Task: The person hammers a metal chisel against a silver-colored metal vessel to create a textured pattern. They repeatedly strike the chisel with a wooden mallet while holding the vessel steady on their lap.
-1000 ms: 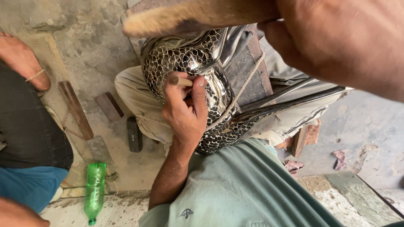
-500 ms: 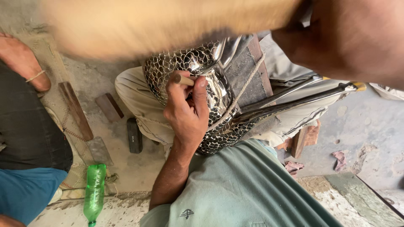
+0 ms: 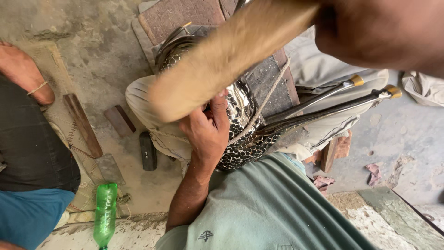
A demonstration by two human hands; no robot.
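Observation:
A shiny metal vessel point(image 3: 243, 150) with a hammered, scale-like surface rests on my lap against a wooden block point(image 3: 273, 78). My left hand point(image 3: 208, 132) grips its side, fingers curled onto the metal. My right hand point(image 3: 384, 32), large and blurred at the top right, is closed on a thick wooden mallet point(image 3: 226, 65). The mallet slants down to the left across the vessel's top and hides part of it. A rope point(image 3: 263, 106) runs over the vessel. Two long metal rods point(image 3: 323, 106) with yellow tips stick out to the right.
Another person sits at the left, with a bare foot point(image 3: 23, 74) and dark clothing point(image 3: 32, 153) showing. On the concrete floor lie a green plastic bottle point(image 3: 105, 215), wooden sticks point(image 3: 83, 125), a dark block point(image 3: 148, 150) and brick pieces point(image 3: 337, 148).
The wooden mallet has swung from level along the top edge down and leftward over the vessel. My left hand stays on the vessel.

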